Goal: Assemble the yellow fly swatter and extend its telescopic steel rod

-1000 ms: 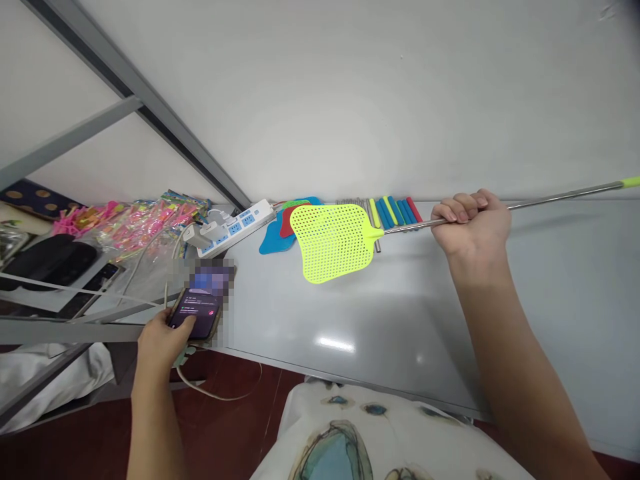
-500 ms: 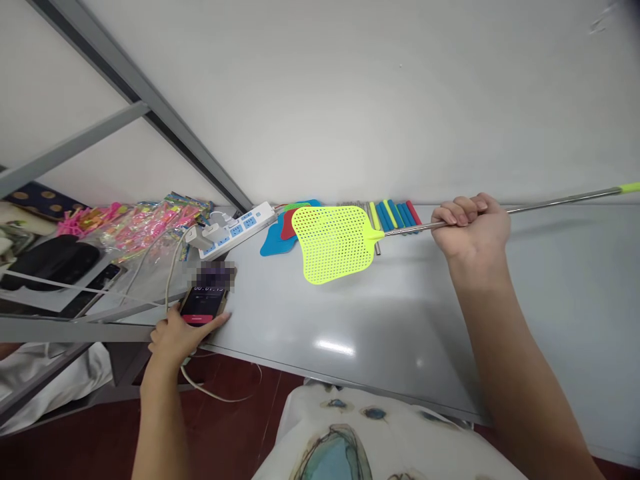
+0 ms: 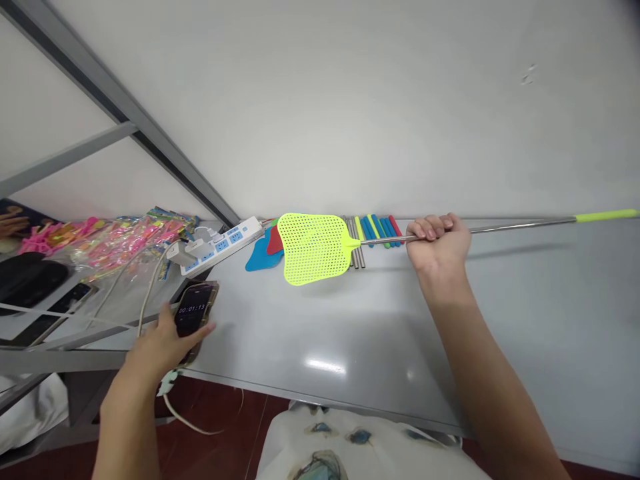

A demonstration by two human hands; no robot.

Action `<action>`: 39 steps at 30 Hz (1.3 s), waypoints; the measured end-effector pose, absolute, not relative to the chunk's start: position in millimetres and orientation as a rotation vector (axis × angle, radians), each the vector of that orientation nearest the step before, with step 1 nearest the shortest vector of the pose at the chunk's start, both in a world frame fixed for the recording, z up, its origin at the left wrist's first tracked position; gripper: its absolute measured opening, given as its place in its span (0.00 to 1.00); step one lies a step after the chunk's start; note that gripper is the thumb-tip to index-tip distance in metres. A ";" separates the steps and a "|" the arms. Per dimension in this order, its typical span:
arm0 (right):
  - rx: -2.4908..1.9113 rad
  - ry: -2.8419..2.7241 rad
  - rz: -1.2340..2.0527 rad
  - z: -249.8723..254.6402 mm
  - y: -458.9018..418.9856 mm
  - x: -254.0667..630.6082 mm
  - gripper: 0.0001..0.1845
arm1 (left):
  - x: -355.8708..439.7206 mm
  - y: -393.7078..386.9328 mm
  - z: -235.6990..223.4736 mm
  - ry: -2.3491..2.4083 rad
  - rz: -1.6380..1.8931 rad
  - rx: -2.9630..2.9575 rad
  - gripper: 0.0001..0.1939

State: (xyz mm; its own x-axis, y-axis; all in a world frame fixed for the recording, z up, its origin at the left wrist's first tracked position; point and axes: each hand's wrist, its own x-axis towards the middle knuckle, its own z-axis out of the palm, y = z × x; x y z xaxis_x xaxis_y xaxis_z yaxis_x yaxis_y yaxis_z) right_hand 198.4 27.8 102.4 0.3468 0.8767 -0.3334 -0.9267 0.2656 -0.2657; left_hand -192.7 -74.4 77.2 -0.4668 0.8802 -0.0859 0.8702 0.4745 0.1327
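My right hand is closed in a fist round the thin metal rod of a yellow-green fly swatter. The swatter's mesh head hangs just above the grey table, and its long rod runs right to a green grip. At the table's left front edge my left hand holds a phone by its lower end. The phone's lit screen shows timer digits, and a cable hangs from it.
A white power strip with plugged chargers lies at the back left. Blue and red swatter heads and a row of coloured handles with metal rods lie by the wall. Pink packets and dark items fill the left shelf.
The phone has come down to rest at the table's edge, with my left hand sliding to its lower end. The swatter and my right hand sit further left as the view shifted.
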 end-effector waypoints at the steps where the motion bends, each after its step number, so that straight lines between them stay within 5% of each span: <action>1: -0.447 0.129 1.217 101.7 27.8 196.9 0.12 | -171.8 -70.1 88.6 2.523 0.095 1.656 0.47; 3: -0.446 0.129 1.215 100.5 27.8 194.0 0.12 | -124.0 -61.5 108.9 2.347 0.375 1.986 0.36; 6: -0.448 0.128 1.230 100.2 27.2 190.5 0.12 | -59.1 -44.7 124.7 1.943 0.632 2.309 0.36; 11: -0.414 0.119 1.234 102.4 24.7 187.6 0.13 | -21.7 -5.9 117.8 1.625 1.041 1.707 0.41; 20: -0.356 -0.011 1.185 97.0 25.6 184.2 0.19 | -12.0 -8.4 102.9 1.175 1.024 1.013 0.22; 39: -0.358 -0.055 1.267 97.2 39.3 225.1 0.15 | -26.6 -10.6 105.3 1.228 1.065 0.983 0.23</action>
State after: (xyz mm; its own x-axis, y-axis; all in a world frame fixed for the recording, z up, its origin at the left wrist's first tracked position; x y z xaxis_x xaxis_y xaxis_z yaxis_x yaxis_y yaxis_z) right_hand 225.1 39.3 97.2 0.3061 0.9393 -0.1551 -0.9223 0.2521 -0.2930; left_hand -26.6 -10.6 105.3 0.0313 0.9731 -0.2283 -0.0882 0.2302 0.9691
